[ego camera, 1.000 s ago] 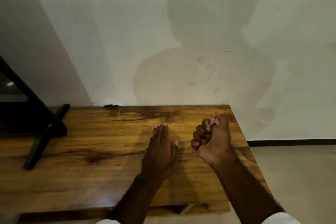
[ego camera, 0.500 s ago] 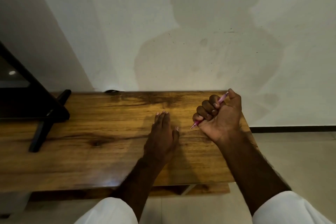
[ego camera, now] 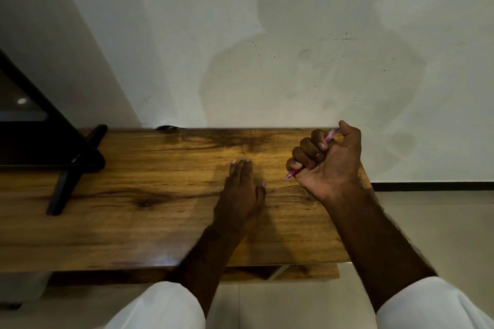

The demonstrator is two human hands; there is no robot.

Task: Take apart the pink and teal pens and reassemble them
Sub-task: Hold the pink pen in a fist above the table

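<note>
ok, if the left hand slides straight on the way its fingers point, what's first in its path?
Left hand lies flat on the table, fingers pointing at the wall. Only bare wood shows ahead, so probably the wall at the far edge. Right hand with the pen sits off that line.

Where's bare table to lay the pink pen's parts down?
Widest bare wood: table between the black stand and the left hand; also the strip beyond that hand, along the wall. Tight: between the left hand and the right hand holding the pink pen.
</note>
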